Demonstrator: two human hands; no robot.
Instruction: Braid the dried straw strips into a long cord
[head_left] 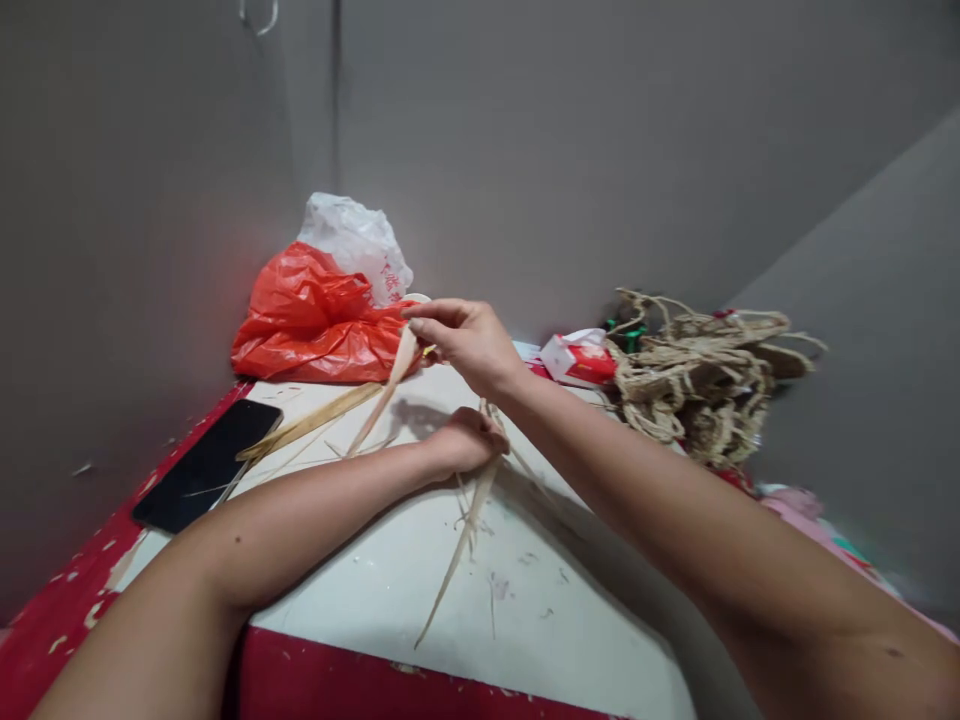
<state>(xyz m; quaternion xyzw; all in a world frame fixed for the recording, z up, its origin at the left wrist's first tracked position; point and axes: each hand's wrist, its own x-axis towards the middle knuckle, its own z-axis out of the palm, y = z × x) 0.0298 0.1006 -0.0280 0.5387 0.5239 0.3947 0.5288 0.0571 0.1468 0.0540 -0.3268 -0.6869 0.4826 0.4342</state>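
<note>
My right hand (476, 345) is raised above the table, pinching the top end of a pale dried leaf strip (394, 380) between thumb and fingers. The strip slants down to the left. Lower and just in front, my left hand (466, 442) is closed around a bundle of similar strips; one long strip (461, 550) trails from it toward the table's near edge. A short end pokes up above that fist, but the grip itself is largely hidden. A yellower dried leaf (319, 420) lies to the left, overlapping a black phone (202, 465).
Red and white plastic bags (307, 310) (352, 235) are heaped at the back left. At the right stand a red and white tissue pack (577, 355) and a tangled pile of braided straw rope (690, 380). The white tabletop (360, 580) has a chipped red edge; grey walls rise behind.
</note>
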